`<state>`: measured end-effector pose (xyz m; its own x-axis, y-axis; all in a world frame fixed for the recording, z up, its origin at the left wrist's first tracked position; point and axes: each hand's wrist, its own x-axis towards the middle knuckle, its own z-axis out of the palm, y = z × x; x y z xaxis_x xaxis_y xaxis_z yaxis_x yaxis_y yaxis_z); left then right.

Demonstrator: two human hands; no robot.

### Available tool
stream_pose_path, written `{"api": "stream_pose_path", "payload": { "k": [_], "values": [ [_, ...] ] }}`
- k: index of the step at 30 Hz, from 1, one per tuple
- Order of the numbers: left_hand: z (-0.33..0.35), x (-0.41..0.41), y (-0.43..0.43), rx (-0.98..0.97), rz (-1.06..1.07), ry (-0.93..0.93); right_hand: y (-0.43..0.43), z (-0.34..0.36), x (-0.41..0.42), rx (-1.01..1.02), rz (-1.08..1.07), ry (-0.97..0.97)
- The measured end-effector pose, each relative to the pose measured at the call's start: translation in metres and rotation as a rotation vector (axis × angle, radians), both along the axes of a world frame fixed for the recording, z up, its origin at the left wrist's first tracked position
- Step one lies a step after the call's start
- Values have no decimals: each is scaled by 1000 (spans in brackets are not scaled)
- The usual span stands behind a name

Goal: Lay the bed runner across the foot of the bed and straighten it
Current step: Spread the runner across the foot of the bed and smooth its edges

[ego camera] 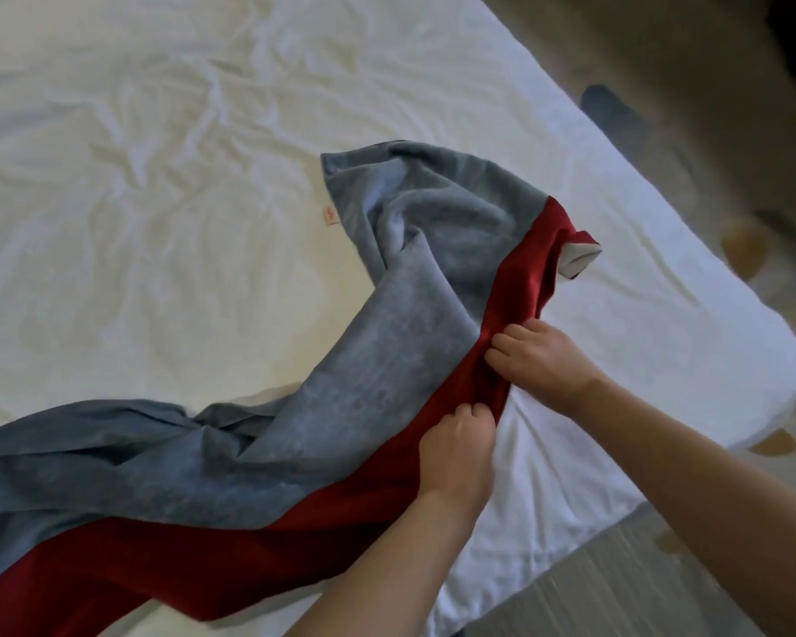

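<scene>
From my feed I look down on the bed, its white cover creased all over, with the corner of the mattress rounding off at the right. The bed runner lies bunched and twisted on it. It is grey-blue with a deep red band along the near edge, and it runs from the lower left up to a curled end whose pale underside is showing. A small label sits at its far edge.

Both hands are closed on the red band, close together. The left hand pinches it lower down and the right hand grips it just above.

Beyond the mattress, pale wood-grain floor shows at the lower right. Further up is blurred beige carpet with dark blue and amber patches.
</scene>
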<state>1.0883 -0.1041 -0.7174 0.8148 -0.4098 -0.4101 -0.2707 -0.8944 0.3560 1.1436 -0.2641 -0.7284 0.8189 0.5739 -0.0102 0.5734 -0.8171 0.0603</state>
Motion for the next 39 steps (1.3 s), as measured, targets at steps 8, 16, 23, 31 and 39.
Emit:
{"api": "stream_pose_path", "payload": {
  "k": [8, 16, 23, 31, 39],
  "values": [
    [10, -23, -36, -59, -193, 57, -63, 17, -57, -34, -18, 50],
    [14, -54, -52, -75, -448, 178, -75, 33, -127, -142, -246, 222],
    [17, -46, -9, -265, -404, 102, -51, 44, -142, -184, -353, 298],
    [21, 42, 61, -328, -48, -213, -7, 76, -58, -145, -358, 139],
    [-5, 90, 67, -154, 31, -255, 25, 65, 81, -214, -324, 248]
  ]
}}
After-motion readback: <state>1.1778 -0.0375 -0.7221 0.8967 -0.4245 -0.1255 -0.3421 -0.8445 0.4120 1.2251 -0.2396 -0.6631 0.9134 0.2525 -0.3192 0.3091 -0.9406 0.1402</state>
